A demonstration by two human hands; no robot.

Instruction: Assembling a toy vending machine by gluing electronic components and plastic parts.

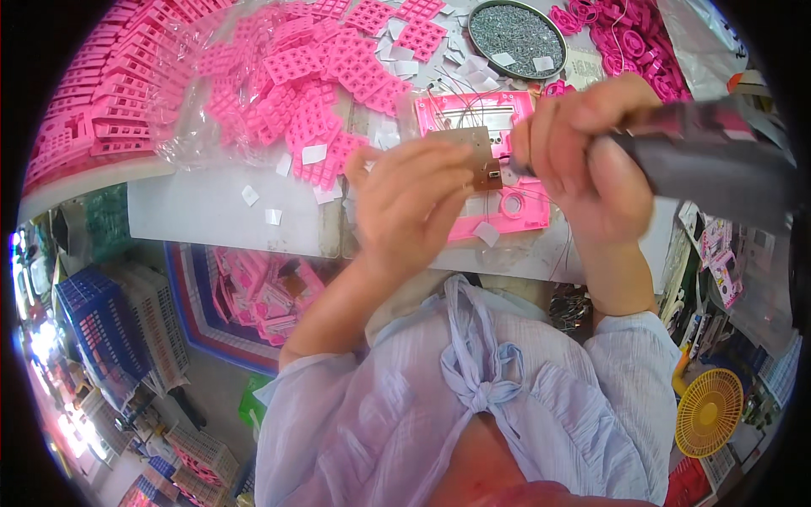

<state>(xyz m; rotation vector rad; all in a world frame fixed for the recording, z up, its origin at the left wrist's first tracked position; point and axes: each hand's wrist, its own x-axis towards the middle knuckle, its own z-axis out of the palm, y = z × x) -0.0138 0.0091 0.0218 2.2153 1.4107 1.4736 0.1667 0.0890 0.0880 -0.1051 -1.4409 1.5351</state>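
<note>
My left hand (411,198) has its fingers on a brown circuit board (483,152), holding it over a pink plastic housing (532,221). Thin wires rise from the board's far side. In my right hand (596,156) is a dark power screwdriver (710,156), blurred and lying nearly level. Its tip points left, close to the board's right edge; whether it touches cannot be made out. A small white slip (487,233) lies at the housing's near edge.
Pink keypad pieces (317,63) are heaped at the far left, partly under clear plastic. A round dish of small screws (517,38) stands at the back, beside pink ring-shaped parts (638,51). Below the table's left side is a blue-rimmed bin (190,308) of pink parts.
</note>
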